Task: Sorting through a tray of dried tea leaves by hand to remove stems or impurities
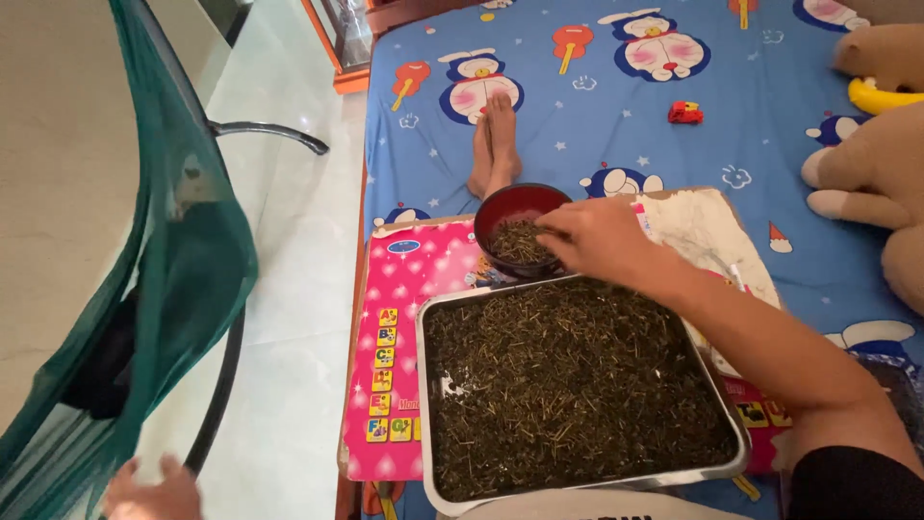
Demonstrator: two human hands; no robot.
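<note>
My right hand (599, 241) reaches across to a dark red bowl (520, 204) that holds dried brown plant bits. Its fingertips are bunched together at the bowl's right rim, touching the contents. Whether anything is pinched between them is hidden. In front of the bowl lies a rectangular metal tray (424, 385) filled with the same dried stems and leaves. My left hand (149, 493) is low at the bottom left, blurred, against the lower edge of a green mesh chair back (183, 260). Its grip is unclear.
The tray and bowl rest on a pink board with letter tiles (395, 356) on a blue cartoon-print bedsheet (770, 144). A person's bare feet (495, 144) lie beyond the bowl. A small red toy car (684, 113) and plush toys (881, 173) sit at the right.
</note>
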